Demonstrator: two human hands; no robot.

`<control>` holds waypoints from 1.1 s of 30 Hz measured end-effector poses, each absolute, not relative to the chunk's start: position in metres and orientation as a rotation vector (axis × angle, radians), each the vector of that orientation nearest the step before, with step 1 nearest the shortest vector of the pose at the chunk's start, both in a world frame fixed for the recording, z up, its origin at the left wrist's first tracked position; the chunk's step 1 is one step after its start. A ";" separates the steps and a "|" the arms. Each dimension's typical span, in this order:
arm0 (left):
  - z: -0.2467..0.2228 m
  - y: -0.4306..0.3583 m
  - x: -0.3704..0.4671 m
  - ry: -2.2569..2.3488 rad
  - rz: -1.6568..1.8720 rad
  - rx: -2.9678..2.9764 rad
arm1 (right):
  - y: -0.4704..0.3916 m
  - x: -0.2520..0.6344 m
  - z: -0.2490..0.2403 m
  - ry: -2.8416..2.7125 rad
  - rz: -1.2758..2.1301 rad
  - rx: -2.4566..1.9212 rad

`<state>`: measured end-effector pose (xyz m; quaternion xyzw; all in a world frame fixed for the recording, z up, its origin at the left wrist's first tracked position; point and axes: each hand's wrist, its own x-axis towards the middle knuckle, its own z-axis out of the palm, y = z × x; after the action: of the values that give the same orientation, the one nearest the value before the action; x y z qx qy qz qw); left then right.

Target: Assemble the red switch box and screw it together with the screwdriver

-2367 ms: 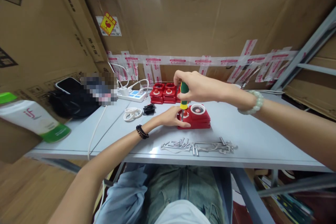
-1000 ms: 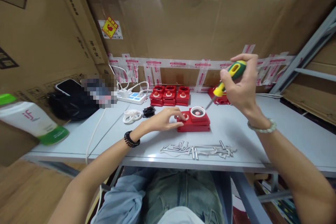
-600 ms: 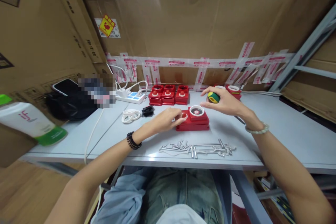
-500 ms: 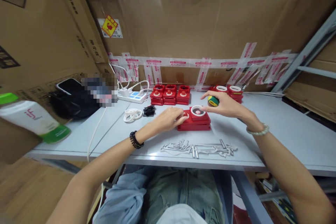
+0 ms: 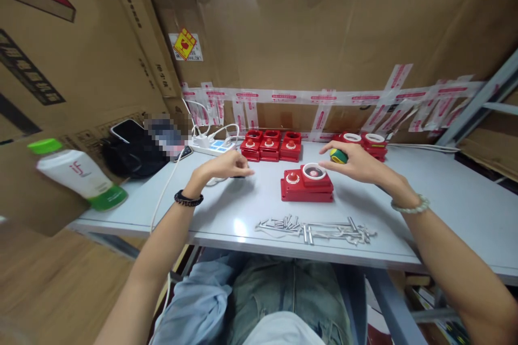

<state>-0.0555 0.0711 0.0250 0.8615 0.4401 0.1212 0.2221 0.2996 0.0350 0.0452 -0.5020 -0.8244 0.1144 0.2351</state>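
My left hand (image 5: 227, 165) hovers low over the left-centre of the tabletop, fingers bent loosely and thumb apart. Beneath it a black piece (image 5: 239, 177) and part of a white ring (image 5: 214, 181) peek out. In my right hand (image 5: 356, 163) sits a green and yellow screwdriver handle (image 5: 338, 156), held against the palm while thumb and forefinger are spread. Just left of that hand stands a red box-shaped device (image 5: 307, 192), bearing a red domed button (image 5: 292, 177) and a raised round part with a white ring (image 5: 314, 171).
Several similar red devices (image 5: 270, 146) line the back, with more carrying white rings (image 5: 374, 145) at back right. Metal screws and rods (image 5: 324, 230) lie near the front edge. A power strip (image 5: 214, 145), a bottle (image 5: 81, 178) and a cardboard wall (image 5: 283, 38) surround the table.
My left hand has left the red device's button and moved left, over the black pieces and white rings. My right hand still keeps the screwdriver beside the device. The view has shifted slightly.
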 end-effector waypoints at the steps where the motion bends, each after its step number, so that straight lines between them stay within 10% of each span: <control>1: 0.024 0.065 -0.047 1.083 0.267 2.371 | 0.035 0.299 0.045 -2.262 0.309 -1.379; 33: -0.023 0.050 0.021 0.867 0.799 2.511 | 0.033 0.298 0.045 -2.403 0.559 -1.276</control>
<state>0.0213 0.0495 -0.0228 0.8900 0.3071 0.2832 0.1826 0.2976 0.0333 0.0452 -0.4518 -0.8508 0.1981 0.1811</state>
